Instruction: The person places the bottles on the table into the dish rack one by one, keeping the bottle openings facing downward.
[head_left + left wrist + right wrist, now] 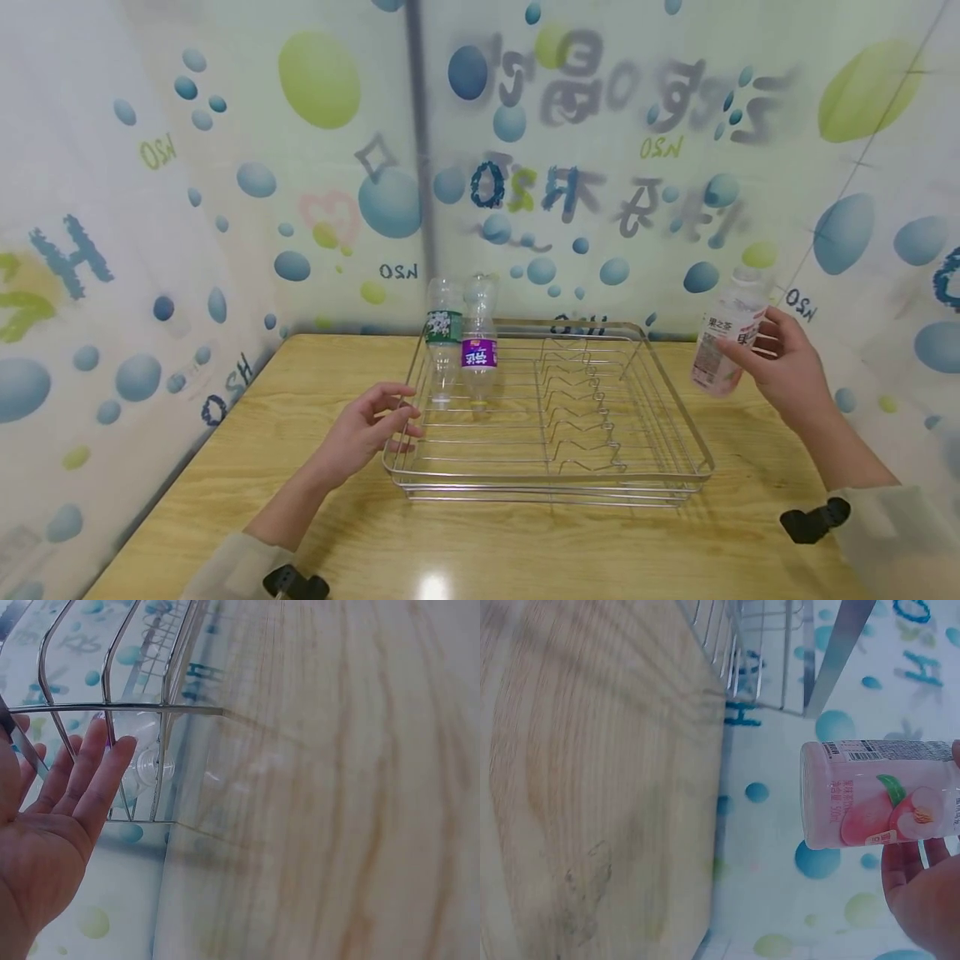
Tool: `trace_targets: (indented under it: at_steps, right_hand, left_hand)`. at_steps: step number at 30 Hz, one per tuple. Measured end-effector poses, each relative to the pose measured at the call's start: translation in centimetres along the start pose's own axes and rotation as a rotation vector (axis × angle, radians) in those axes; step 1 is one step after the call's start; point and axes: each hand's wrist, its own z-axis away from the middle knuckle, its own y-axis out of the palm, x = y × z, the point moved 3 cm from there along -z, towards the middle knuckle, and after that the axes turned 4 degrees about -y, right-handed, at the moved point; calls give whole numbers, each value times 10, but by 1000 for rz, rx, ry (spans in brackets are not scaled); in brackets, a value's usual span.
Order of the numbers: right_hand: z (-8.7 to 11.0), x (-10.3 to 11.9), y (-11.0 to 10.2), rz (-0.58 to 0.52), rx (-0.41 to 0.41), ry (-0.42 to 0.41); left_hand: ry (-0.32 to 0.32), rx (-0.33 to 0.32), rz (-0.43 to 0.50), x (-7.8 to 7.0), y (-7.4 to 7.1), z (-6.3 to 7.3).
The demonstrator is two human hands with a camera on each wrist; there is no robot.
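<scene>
My right hand (792, 367) grips a plastic drink bottle (727, 337) with a pink peach label, upright and slightly tilted above the table, right of the rack. In the right wrist view the label shows a peach and green leaf. My left hand (367, 435) is at the left side of the wire dish rack (551, 477), its fingers (103, 776) extended along the side wires. Inside the rack's left part stand two clear empty bottles: one with a green label (444, 327), the other with a purple label (479, 353).
A wooden table (247, 467) carries the rack. Curtains (562, 167) printed with bubbles and letters rise close behind the table and along both sides. Wavy wire dividers (581, 404) run down the rack's right half.
</scene>
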Motion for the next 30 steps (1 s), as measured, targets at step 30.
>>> trace_targets:
  at_steps: [30]
  right_hand:
    - [23, 119, 53, -33, 151, -295]
  left_hand:
    - [344, -253, -212, -70, 18, -8]
